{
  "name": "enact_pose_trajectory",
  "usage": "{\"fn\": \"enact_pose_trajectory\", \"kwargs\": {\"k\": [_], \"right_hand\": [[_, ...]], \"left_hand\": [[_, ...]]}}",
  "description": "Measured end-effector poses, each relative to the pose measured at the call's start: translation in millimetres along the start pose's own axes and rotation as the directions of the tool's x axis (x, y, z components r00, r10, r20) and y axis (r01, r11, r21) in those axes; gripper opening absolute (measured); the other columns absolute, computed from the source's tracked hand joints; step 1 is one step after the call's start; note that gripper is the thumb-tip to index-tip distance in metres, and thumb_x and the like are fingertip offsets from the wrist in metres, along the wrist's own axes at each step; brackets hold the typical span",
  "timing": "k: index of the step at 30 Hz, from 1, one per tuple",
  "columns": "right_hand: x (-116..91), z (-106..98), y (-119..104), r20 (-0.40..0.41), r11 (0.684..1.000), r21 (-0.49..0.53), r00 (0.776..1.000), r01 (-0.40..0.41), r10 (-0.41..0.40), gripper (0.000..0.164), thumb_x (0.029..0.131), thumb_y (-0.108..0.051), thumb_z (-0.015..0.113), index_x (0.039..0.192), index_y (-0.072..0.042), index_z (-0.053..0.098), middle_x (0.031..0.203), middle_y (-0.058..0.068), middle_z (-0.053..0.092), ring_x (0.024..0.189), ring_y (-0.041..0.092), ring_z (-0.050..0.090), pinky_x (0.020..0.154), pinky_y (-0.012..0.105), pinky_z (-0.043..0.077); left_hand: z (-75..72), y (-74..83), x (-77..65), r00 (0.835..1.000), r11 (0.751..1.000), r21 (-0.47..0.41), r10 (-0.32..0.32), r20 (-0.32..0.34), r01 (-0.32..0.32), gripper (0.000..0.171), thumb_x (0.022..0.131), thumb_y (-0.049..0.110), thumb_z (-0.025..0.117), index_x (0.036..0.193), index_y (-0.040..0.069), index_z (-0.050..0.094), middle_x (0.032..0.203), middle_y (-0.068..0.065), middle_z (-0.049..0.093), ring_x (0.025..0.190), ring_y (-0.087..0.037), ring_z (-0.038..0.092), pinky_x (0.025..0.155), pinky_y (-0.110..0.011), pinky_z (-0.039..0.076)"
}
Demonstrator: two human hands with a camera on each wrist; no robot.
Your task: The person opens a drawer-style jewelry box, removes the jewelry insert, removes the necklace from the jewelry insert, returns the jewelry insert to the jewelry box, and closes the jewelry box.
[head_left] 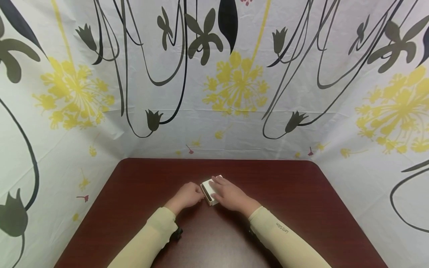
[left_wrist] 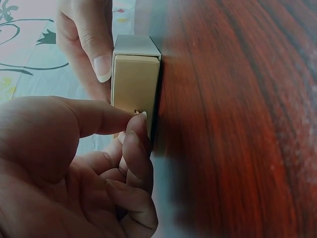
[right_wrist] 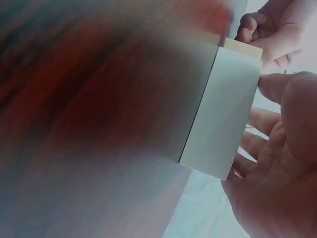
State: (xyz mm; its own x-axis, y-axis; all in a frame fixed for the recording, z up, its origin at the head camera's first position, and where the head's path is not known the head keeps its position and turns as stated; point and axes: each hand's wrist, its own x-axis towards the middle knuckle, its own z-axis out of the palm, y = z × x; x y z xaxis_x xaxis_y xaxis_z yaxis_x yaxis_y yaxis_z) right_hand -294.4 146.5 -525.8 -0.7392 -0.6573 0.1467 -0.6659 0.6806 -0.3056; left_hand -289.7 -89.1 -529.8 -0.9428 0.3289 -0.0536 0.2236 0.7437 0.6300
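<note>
A small white box with a tan drawer lies on the table. In the right wrist view the drawer's end sticks out a little from the white sleeve. My left hand is at this end, thumb and forefinger pinching at a tiny dark pull on the drawer front, mostly hidden by the fingertips. My right hand lies over the top of the box, its fingers and thumb spread and fairly straight, pressing on the white sleeve.
The dark red-brown table has rounded far corners. A white cloth with yellow, grey and black flower prints hangs behind it and along both sides. A black strap piece shows under the left sleeve.
</note>
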Motion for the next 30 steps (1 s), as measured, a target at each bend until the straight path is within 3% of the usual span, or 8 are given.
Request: {"fn": "enact_pose_trajectory", "kwargs": {"k": [7,23,30], "right_hand": [[-0.1,0.0,0.5,-0.002,1.000,0.001,1.000,0.005,-0.005,0.056,0.112,-0.025,0.065,0.159,0.004,0.054,0.167,0.027,0.047,0.156,0.049,0.042,0.124,0.062,0.037],[-0.3,-0.1,0.4,-0.007,1.000,-0.005,1.000,0.004,-0.004,0.056,0.112,-0.026,0.066,0.159,0.003,0.055,0.167,0.027,0.047,0.155,0.049,0.043,0.123,0.062,0.037],[-0.1,-1.3,-0.4,-0.003,1.000,0.005,1.000,-0.002,0.002,0.057,0.111,-0.026,0.067,0.159,0.003,0.054,0.167,0.027,0.047,0.155,0.050,0.042,0.124,0.062,0.036]], "left_hand": [[-1.1,0.1,-1.5,1.000,1.000,-0.005,-0.009,0.001,0.009,0.039,0.099,0.017,0.073,0.061,0.018,0.062,0.057,0.009,0.058,0.054,-0.011,0.050,0.058,-0.029,0.043],[-5.0,-1.8,-3.0,1.000,1.000,-0.017,-0.010,0.025,0.011,0.031,0.099,0.017,0.073,0.069,0.008,0.073,0.060,0.007,0.061,0.057,-0.012,0.052,0.059,-0.030,0.044],[-5.9,-2.6,-2.3,0.999,1.000,-0.007,-0.011,0.031,0.011,0.032,0.099,0.018,0.072,0.068,0.010,0.071,0.061,0.007,0.061,0.057,-0.012,0.053,0.058,-0.030,0.045]]}}
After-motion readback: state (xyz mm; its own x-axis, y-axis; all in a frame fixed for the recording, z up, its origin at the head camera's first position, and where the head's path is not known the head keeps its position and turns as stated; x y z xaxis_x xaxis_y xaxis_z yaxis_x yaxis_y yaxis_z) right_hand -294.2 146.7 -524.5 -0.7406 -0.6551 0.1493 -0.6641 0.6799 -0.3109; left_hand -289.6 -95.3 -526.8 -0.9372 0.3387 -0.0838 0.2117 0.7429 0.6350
